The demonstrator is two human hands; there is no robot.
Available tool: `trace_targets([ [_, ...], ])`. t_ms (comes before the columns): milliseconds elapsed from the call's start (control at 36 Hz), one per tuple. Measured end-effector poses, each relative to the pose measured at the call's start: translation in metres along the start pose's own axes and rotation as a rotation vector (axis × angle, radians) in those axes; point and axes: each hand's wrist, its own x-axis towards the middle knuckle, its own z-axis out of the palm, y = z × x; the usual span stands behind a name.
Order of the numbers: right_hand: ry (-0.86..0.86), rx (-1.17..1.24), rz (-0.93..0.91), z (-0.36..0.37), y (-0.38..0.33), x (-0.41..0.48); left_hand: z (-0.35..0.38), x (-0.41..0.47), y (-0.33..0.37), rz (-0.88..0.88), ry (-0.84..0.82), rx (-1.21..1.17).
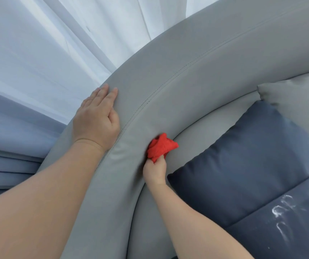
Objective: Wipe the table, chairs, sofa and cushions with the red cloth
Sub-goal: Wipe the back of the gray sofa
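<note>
curtain (37, 53) beyond left hand | left hand (95, 120) flat, fingers straight, on sofa (187, 75) back top | right hand (154, 171) clenched round bunched cloth (161, 146), pressing it against sofa back's inner face | blue cushion (243, 165) just right of right hand | grey cushion (297, 101) beyond it

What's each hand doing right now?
Left hand: open, fingers flat on the sofa back.
Right hand: closed, gripping the red cloth against the sofa.
</note>
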Motion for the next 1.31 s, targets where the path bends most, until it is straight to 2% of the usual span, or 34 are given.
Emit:
trace_targets([
  [194,0.081,0.164,0.108,-0.015,-0.015,0.072,0.001,0.001,-0.002,0.005,0.010,0.007],
  [250,0.132,0.127,0.142,-0.027,-0.024,0.091,0.002,0.000,-0.001,0.005,0.008,0.010],
  [333,0.155,0.188,0.123,-0.034,-0.041,0.110,0.003,-0.002,-0.001,0.009,-0.010,0.015],
  [639,0.203,0.015,-0.189,-0.079,-0.138,0.136,0.000,0.000,-0.006,-0.003,-0.037,0.013],
  [861,0.174,-0.118,-0.357,-0.124,-0.190,0.156,-0.012,-0.001,0.010,-0.110,-0.101,-0.008],
  [945,0.195,-0.120,-0.416,-0.144,-0.212,0.167,-0.021,0.001,0.016,-0.152,-0.191,0.095],
  [1028,0.227,-0.153,-0.437,-0.164,-0.239,0.185,-0.029,0.017,0.036,-0.156,-0.196,0.195],
  [1167,0.242,-0.219,-0.461,-0.204,-0.268,0.208,0.003,0.071,0.116,0.132,-0.184,0.045],
  [1306,0.309,-0.286,-0.439,-0.249,-0.296,0.244,0.057,0.133,0.184,0.254,-0.204,-0.029],
])
